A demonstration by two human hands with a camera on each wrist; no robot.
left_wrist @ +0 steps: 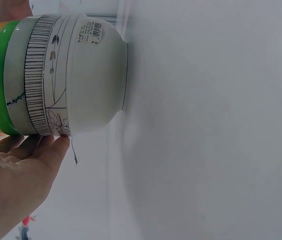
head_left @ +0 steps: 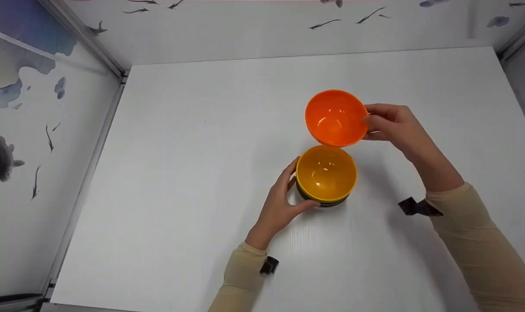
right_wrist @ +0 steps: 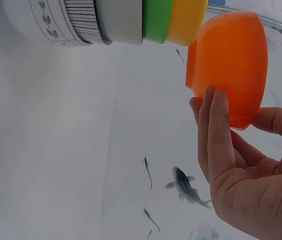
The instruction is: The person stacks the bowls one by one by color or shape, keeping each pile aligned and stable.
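My right hand (head_left: 390,123) holds an orange bowl (head_left: 332,117) by its right side, thumb at the rim and fingers along the outer wall. In the head view this bowl is just beyond a stack of nested bowls that stands on the white table. On top of the stack is a yellow bowl (head_left: 327,173). Below it come a green bowl (left_wrist: 3,80), a grey bowl (left_wrist: 18,75) and white patterned bowls (left_wrist: 91,85), the lowest with a barcode sticker. My left hand (head_left: 280,206) grips the stack from the left, thumb in front and fingers behind.
A white tabletop (head_left: 180,173) spreads around the stack, widest to the left. White panels with fish and plant prints close off the back (head_left: 245,34) and the left side (head_left: 41,151).
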